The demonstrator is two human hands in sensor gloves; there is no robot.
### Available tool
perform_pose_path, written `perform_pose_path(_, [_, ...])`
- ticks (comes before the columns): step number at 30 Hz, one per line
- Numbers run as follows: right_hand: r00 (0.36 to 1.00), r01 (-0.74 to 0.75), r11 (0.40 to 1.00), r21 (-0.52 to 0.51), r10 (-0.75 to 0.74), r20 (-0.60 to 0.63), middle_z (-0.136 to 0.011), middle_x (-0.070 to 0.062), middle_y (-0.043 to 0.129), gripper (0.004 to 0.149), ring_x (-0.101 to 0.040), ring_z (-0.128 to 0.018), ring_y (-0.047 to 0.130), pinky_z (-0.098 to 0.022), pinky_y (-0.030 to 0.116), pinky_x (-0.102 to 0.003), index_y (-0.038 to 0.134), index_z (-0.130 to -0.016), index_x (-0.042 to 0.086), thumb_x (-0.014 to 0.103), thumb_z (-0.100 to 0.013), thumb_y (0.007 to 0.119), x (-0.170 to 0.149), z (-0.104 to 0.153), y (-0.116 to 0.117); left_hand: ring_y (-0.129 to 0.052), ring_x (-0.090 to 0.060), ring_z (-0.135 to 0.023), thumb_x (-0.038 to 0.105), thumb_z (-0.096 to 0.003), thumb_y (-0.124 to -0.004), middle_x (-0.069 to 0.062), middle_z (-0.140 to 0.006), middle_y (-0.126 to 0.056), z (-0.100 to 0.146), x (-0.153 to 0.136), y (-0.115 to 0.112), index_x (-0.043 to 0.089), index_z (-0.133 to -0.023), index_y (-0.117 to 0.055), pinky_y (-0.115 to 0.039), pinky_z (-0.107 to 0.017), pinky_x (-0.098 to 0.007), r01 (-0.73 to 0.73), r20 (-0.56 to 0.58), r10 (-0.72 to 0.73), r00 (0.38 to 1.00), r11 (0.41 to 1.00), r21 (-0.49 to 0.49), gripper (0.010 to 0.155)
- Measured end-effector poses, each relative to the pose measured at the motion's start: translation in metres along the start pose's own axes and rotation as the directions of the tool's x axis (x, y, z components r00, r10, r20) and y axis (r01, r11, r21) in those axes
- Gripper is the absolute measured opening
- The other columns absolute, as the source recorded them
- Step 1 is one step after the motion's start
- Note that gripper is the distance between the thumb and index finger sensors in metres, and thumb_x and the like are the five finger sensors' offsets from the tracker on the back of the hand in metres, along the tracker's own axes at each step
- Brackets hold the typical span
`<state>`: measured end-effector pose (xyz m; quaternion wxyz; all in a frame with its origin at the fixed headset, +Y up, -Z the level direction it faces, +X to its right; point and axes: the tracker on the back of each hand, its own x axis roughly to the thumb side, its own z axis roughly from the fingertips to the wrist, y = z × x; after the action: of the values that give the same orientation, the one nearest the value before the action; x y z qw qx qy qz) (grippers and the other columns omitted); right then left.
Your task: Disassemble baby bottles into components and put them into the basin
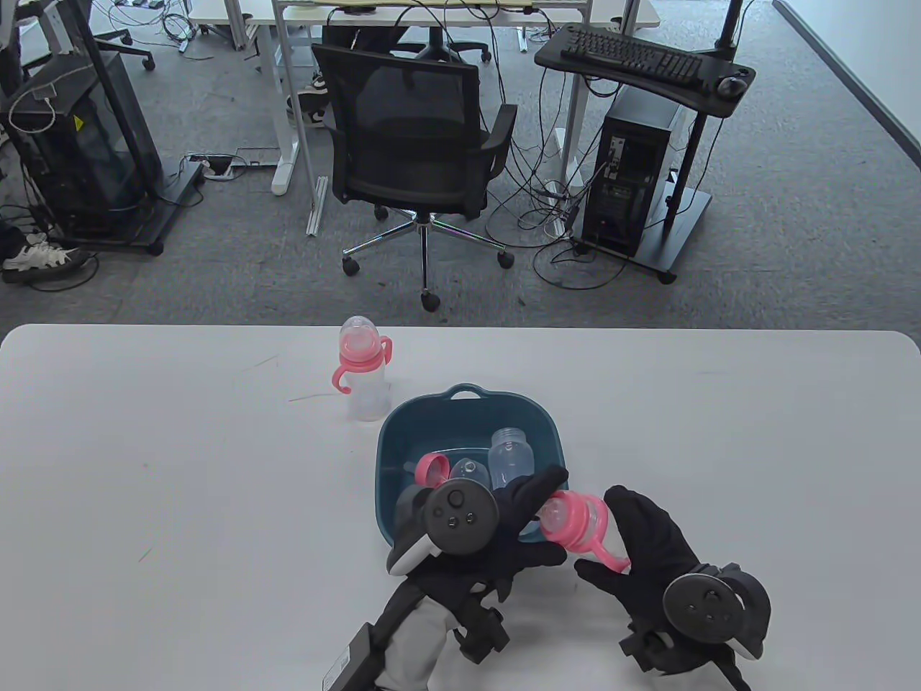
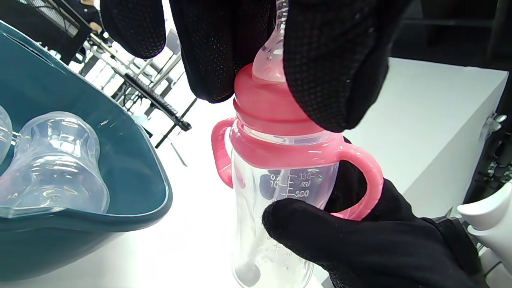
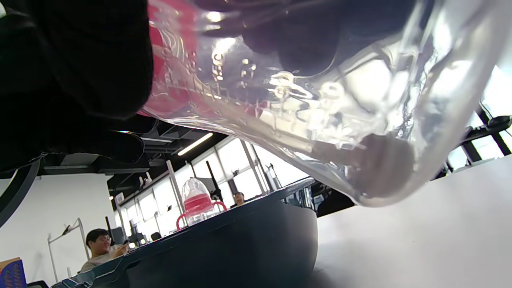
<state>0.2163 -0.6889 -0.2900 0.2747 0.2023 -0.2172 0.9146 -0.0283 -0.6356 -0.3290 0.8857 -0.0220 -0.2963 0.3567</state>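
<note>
Both hands work one bottle (image 1: 575, 522) beside the basin (image 1: 392, 439): right hand (image 1: 647, 554) grips its body, left hand (image 1: 525, 518) pinches its pink collar (image 2: 272, 108); one bottle's parts lie inside, another bottle (image 1: 362, 371) stands untouched beyond.

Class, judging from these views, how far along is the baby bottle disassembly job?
Done: a clear bottle body, a pink ring and a clear cap lie in the teal plastic basin. In hand: the right hand holds a pink-handled bottle while the left hand grips its pink collar. Left: an assembled bottle stands untouched beyond the basin.
</note>
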Motion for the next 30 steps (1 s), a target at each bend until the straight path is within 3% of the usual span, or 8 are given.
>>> perform_pose_path(6, [1.000,-0.009,1.000,0.019,0.008,0.023,-0.106,-0.017,0.057,0.093,-0.043,-0.093,0.070,-0.068,0.055,-0.067,0.044,-0.110,0.012,0.049,-0.041,0.093,0.006,0.000,0.004,-0.077,-0.031,-0.103,0.046,-0.0376,-0.095,0.000,-0.113,-0.053,-0.001,0.000,-0.003,0.036,-0.111,-0.042,-0.055,-0.075,-0.057,-0.005,0.019,0.005,1.000,1.000,0.022,0.091])
perform_pose_path(15, [1.000,0.013,1.000,0.021,-0.014,0.025,-0.106,-0.016,0.057,0.092,-0.043,-0.093,0.071,-0.068,0.055,-0.067,0.044,-0.110,0.013,0.050,-0.041,0.093,0.007,0.000,0.005,-0.086,-0.028,-0.093,0.048,-0.0360,-0.098,0.001,-0.107,-0.063,0.000,-0.003,-0.001,0.034,-0.109,-0.047,-0.060,-0.074,-0.054,-0.037,0.047,0.034,0.998,0.997,0.066,0.090])
perform_pose_path(30, [1.000,0.003,0.999,0.041,-0.003,0.000,-0.105,-0.017,0.058,0.093,-0.043,-0.091,0.072,-0.067,0.057,-0.066,0.045,-0.110,0.012,0.050,-0.040,0.093,0.001,-0.001,0.008,-0.083,-0.028,-0.096,0.047,-0.0378,-0.095,0.002,-0.109,-0.060,0.019,-0.004,0.042,0.036,-0.109,-0.046,-0.057,-0.075,-0.055,-0.202,0.107,0.180,0.978,0.948,0.248,0.087])
